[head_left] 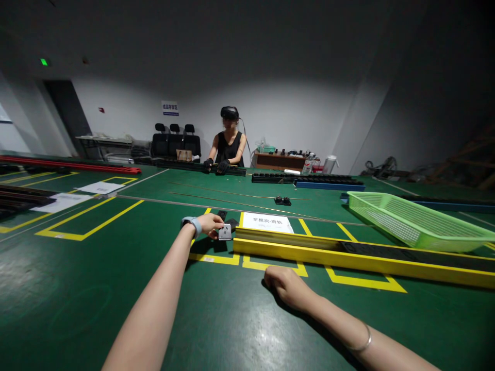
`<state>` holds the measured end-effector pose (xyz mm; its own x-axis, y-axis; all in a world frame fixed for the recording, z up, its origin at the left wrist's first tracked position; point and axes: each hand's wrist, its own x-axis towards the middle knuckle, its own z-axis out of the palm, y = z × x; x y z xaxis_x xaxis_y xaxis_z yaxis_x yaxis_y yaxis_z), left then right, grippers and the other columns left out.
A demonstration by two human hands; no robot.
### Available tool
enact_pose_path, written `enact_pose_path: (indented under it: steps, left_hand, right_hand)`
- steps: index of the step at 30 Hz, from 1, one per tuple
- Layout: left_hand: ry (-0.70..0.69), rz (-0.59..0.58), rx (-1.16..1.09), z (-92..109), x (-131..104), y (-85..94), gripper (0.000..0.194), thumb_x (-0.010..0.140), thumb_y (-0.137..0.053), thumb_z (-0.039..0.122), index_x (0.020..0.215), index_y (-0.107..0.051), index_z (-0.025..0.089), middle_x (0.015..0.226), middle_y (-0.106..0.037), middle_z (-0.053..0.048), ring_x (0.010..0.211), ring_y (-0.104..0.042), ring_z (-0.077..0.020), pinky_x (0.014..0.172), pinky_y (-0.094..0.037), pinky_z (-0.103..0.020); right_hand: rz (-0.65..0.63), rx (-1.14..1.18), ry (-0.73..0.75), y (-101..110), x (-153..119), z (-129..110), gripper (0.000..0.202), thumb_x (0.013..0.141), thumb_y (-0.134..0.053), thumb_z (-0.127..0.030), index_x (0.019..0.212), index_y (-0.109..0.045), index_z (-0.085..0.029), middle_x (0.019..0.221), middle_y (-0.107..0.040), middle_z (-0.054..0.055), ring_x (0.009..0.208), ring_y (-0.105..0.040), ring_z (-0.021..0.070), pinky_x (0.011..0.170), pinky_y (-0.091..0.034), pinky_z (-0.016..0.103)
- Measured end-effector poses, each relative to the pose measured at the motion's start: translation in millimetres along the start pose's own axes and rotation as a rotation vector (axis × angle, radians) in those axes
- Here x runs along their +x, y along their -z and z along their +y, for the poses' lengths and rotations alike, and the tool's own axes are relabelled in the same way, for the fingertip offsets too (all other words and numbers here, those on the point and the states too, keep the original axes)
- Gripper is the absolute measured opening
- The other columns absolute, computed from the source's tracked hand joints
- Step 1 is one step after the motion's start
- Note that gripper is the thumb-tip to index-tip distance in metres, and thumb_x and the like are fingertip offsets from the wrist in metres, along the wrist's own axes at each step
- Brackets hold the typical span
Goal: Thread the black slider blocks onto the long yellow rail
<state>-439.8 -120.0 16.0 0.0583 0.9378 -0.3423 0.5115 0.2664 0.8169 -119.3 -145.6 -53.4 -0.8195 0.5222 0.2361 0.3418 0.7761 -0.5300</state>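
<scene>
From the head cam, a big green tabletop [232, 319] is filling most of the lower half, with yellow tape outlines [83, 237] running across it. Against the pale wall up top, black chairs [176, 144] are sitting toward 10 o'clock, a co-worker [231, 149] in a headset and dark gloves is working at 11, and a cluttered brown desk [280, 161] is standing around 2.

The little grey module [225, 232] is showing a squarish, light face with dark slots, kinda like a wall socket. It's hanging out just off centre toward 7 o'clock, right beside the near end of a long yellow rail [286, 249]. The left hand [210, 225] is pinching it by its left side. The right hand [284, 283] is lying on the table at 5, curled into a loose fist; can't tell if anything's tucked inside.

Container-wise, the rail's channel is carrying a black strip [381, 252] toward 4, and a light-green mesh basket [421, 234] is sitting behind it, nearer 3.
</scene>
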Motion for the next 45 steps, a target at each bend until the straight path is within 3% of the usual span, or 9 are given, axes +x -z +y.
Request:
enact_pose_path:
  steps: [11,20,28,45]
  left_hand:
    - [-0.009,0.040,-0.017,-0.8,2.8,-1.8,0.030,0.072,-0.063,0.038,0.087,-0.058,0.012,0.048,-0.047,0.005,0.050,-0.054,-0.0133,0.060,-0.047,-0.029]
    - [-0.010,0.030,-0.062,-0.3,5.0,-4.2,0.019,0.076,-0.058,0.030,0.083,-0.055,0.013,0.046,-0.046,0.006,0.045,-0.051,-0.0110,0.059,-0.047,-0.029]
    - [-0.025,0.037,-0.029,0.3,4.2,-3.7,0.033,0.071,-0.065,0.039,0.086,-0.057,0.011,0.057,-0.057,0.001,0.051,-0.057,-0.0134,0.059,-0.049,-0.029]
    - [-0.008,0.051,-0.023,4.0,3.4,-8.6,0.029,0.075,-0.062,0.037,0.088,-0.056,0.012,0.063,-0.059,0.000,0.052,-0.057,-0.0123,0.059,-0.048,-0.028]
  right_hand:
    - [0.007,0.001,-0.004,0.8,0.1,-2.6,0.024,0.064,-0.038,0.001,0.068,-0.052,-0.017,0.068,-0.058,0.000,0.064,-0.051,0.0114,0.061,-0.034,0.019]
    - [0.001,-0.003,-0.011,0.1,0.0,-1.6,0.022,0.069,-0.038,-0.001,0.068,-0.053,-0.017,0.068,-0.059,0.000,0.063,-0.050,0.0114,0.060,-0.034,0.019]
    - [-0.004,-0.019,-0.020,0.9,0.5,-3.3,0.024,0.065,-0.037,0.000,0.069,-0.054,-0.017,0.069,-0.058,0.000,0.064,-0.051,0.0118,0.060,-0.034,0.019]
    - [-0.010,-0.011,-0.027,1.6,-0.1,-4.2,0.026,0.064,-0.037,0.001,0.069,-0.055,-0.017,0.069,-0.060,0.001,0.064,-0.052,0.0124,0.060,-0.035,0.020]
